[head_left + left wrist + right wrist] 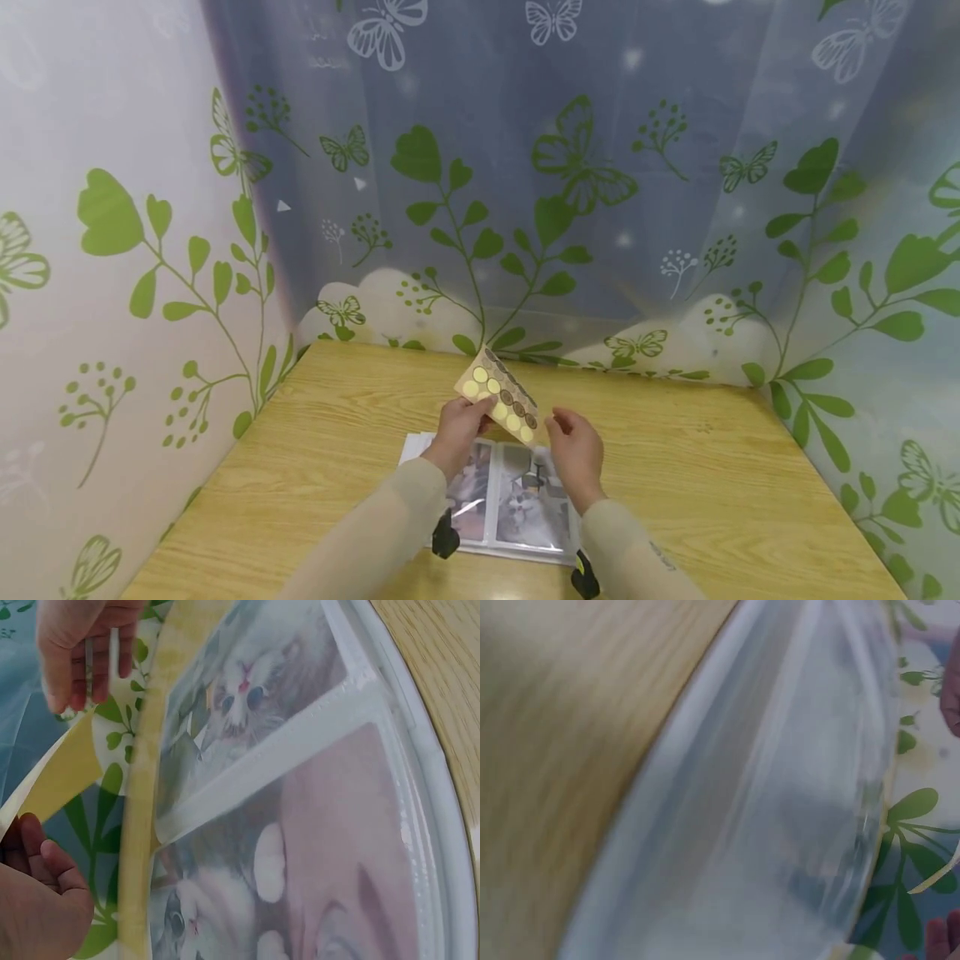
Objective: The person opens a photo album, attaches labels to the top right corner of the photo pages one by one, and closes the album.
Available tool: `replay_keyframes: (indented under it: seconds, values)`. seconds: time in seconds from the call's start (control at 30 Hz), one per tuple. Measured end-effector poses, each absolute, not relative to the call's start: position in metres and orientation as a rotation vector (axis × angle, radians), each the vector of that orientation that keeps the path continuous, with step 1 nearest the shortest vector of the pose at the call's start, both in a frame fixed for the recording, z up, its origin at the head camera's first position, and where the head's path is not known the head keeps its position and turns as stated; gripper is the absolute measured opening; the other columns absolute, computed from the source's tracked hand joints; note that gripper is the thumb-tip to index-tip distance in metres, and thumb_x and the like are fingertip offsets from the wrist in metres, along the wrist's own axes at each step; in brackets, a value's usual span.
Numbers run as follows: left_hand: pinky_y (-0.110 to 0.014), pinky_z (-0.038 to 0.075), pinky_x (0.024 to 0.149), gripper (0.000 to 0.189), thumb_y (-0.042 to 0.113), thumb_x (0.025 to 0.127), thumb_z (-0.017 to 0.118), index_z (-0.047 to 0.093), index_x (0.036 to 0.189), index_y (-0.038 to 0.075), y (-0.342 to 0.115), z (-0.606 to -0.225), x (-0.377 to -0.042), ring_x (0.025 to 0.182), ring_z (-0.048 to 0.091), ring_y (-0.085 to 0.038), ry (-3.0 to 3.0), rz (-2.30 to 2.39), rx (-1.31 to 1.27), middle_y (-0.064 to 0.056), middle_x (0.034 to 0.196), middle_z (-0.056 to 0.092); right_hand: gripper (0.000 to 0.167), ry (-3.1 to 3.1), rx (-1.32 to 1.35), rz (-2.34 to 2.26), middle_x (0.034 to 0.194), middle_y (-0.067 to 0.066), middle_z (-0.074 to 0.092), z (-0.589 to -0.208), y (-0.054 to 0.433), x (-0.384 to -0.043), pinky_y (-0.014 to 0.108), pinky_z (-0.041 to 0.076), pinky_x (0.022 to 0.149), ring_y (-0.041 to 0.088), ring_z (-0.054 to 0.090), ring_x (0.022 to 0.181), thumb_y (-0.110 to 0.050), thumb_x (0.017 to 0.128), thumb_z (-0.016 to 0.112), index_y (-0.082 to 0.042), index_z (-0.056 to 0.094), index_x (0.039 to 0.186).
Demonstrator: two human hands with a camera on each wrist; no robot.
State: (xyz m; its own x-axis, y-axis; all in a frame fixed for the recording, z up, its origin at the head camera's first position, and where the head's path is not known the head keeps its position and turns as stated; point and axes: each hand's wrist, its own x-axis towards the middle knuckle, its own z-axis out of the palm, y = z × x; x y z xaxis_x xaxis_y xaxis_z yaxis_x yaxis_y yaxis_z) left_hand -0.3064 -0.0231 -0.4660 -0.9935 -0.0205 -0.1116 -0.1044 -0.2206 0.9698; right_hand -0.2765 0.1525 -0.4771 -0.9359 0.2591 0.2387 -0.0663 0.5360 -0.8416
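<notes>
My left hand (456,432) grips a folded tan card of round stickers (513,410) by its left side, thumb on the front. Pale yellow and brown circles run in rows across it. To the right of the card, my right hand (579,454) is raised with loosely bent fingers; in the left wrist view that right hand (88,652) shows nothing held between them. Beneath both hands lies an open photo album (492,500) with clear pockets. Cat photos (251,694) fill the two visible pockets. The right wrist view is blurred and shows mostly the album page (780,825).
The album lies on a wood-grain table (697,492). Curtains (480,250) with green leaves and butterflies enclose the back and both sides. Black wrist cameras (446,534) sit beneath the beige sleeves (375,533).
</notes>
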Motion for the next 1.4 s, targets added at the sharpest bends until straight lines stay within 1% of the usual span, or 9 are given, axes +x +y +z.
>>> replay_keyframes:
  seconds: [0.17, 0.3, 0.4, 0.57, 0.7, 0.93, 1.03, 1.3, 1.4]
  values:
    - [-0.035, 0.053, 0.077, 0.019, 0.017, 0.093, 0.067, 0.069, 0.095, -0.001, -0.023, -0.467, -0.306, 0.072, 0.059, -0.016, 1.978, 2.348, -0.148, -0.002, 0.077, 0.066, 0.032, -2.532, 0.158, 0.971, 0.119, 0.016, 0.066, -0.472, 0.150, -0.277, 0.053, 0.048, 0.095, 0.035, 0.062, 0.109, -0.022, 0.095, 0.067, -0.003, 0.069, 0.120]
    - [-0.041, 0.053, 0.084, 0.022, 0.017, 0.094, 0.066, 0.068, 0.102, -0.004, -0.022, -0.467, -0.304, 0.074, 0.061, -0.015, 1.993, 2.314, -0.137, -0.006, 0.085, 0.069, 0.026, -2.501, 0.306, 0.834, 0.113, 0.013, 0.068, -0.466, 0.144, -0.277, 0.051, 0.049, 0.094, 0.032, 0.064, 0.105, -0.019, 0.093, 0.069, -0.003, 0.072, 0.113]
    - [-0.040, 0.054, 0.084, 0.025, 0.016, 0.095, 0.065, 0.067, 0.107, -0.006, -0.021, -0.466, -0.301, 0.074, 0.062, -0.014, 1.980, 2.311, -0.111, -0.009, 0.090, 0.071, 0.023, -2.486, 0.352, 0.762, 0.108, 0.011, 0.070, -0.464, 0.139, -0.278, 0.051, 0.050, 0.091, 0.029, 0.065, 0.101, -0.020, 0.093, 0.070, -0.005, 0.074, 0.110]
    - [-0.031, 0.054, 0.076, 0.027, 0.014, 0.095, 0.064, 0.066, 0.108, -0.009, -0.018, -0.466, -0.298, 0.074, 0.063, -0.013, 1.951, 2.327, -0.069, -0.009, 0.092, 0.071, 0.023, -2.504, 0.357, 0.749, 0.103, 0.008, 0.072, -0.462, 0.133, -0.279, 0.052, 0.050, 0.087, 0.028, 0.066, 0.095, -0.022, 0.093, 0.071, -0.009, 0.075, 0.111]
    - [-0.027, 0.055, 0.073, 0.025, 0.012, 0.095, 0.064, 0.067, 0.107, -0.010, -0.016, -0.468, -0.297, 0.074, 0.063, -0.013, 1.930, 2.324, -0.057, -0.008, 0.090, 0.070, 0.023, -2.542, 0.333, 0.752, 0.100, 0.007, 0.072, -0.463, 0.131, -0.278, 0.052, 0.050, 0.085, 0.028, 0.066, 0.094, -0.024, 0.093, 0.070, -0.011, 0.076, 0.111]
    - [-0.031, 0.051, 0.074, 0.022, 0.016, 0.093, 0.067, 0.069, 0.096, -0.006, -0.015, -0.474, -0.299, 0.069, 0.058, -0.011, 1.966, 2.256, -0.031, 0.000, 0.077, 0.065, 0.025, -2.578, 0.285, 0.881, 0.102, 0.007, 0.073, -0.464, 0.130, -0.276, 0.055, 0.047, 0.093, 0.031, 0.067, 0.099, -0.027, 0.094, 0.069, -0.010, 0.076, 0.111]
    - [-0.031, 0.050, 0.073, 0.022, 0.015, 0.094, 0.067, 0.069, 0.095, -0.007, -0.015, -0.476, -0.301, 0.068, 0.056, -0.010, 1.966, 2.244, -0.018, 0.001, 0.074, 0.063, 0.025, -2.595, 0.275, 0.910, 0.104, 0.007, 0.074, -0.464, 0.129, -0.275, 0.054, 0.047, 0.094, 0.031, 0.066, 0.102, -0.027, 0.094, 0.069, -0.009, 0.076, 0.111]
    - [-0.029, 0.049, 0.073, 0.023, 0.018, 0.094, 0.067, 0.070, 0.094, -0.005, -0.015, -0.475, -0.300, 0.069, 0.057, -0.010, 1.979, 2.206, -0.002, 0.003, 0.073, 0.064, 0.023, -2.615, 0.204, 0.972, 0.108, 0.010, 0.073, -0.462, 0.128, -0.275, 0.051, 0.051, 0.088, 0.032, 0.067, 0.102, -0.025, 0.094, 0.069, -0.009, 0.077, 0.109]
    - [-0.034, 0.050, 0.079, 0.024, 0.016, 0.095, 0.065, 0.069, 0.097, -0.008, -0.017, -0.463, -0.293, 0.070, 0.058, -0.010, 1.976, 2.195, 0.015, 0.002, 0.074, 0.066, 0.023, -2.615, 0.183, 1.030, 0.106, 0.009, 0.074, -0.462, 0.127, -0.276, 0.049, 0.053, 0.085, 0.031, 0.067, 0.101, -0.025, 0.095, 0.068, -0.009, 0.077, 0.108]
